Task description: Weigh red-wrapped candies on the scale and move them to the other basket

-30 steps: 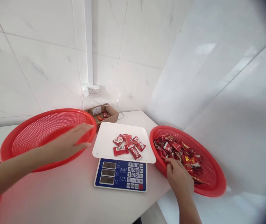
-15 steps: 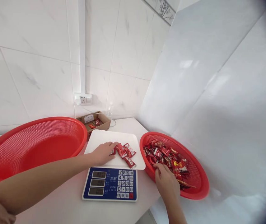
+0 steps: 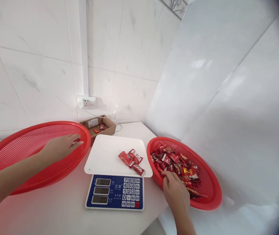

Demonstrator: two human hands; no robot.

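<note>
My left hand (image 3: 59, 147) reaches over the near rim of a big empty red mesh basket (image 3: 14, 153) on the left, its fingers pinched on a small red candy packet. A few red candy packets (image 3: 131, 160) lie on the white pan (image 3: 105, 155) of a blue electronic scale (image 3: 116, 192). My right hand (image 3: 176, 192) rests on the front rim of a smaller red basket (image 3: 212, 195) full of several red candy packets (image 3: 176, 161), its fingers curled down among them; what they hold is hidden.
A small cardboard box (image 3: 99, 125) with a few red packets sits at the back by the tiled wall, under a wall socket (image 3: 87, 102). A clear plastic bottle (image 3: 115, 115) stands behind it. The white counter's edge runs diagonally just below the right basket.
My left hand left the scale pan, where it touched the packets, and moved left over the big basket with a packet pinched. Fewer packets lie on the pan. The right hand barely moved.
</note>
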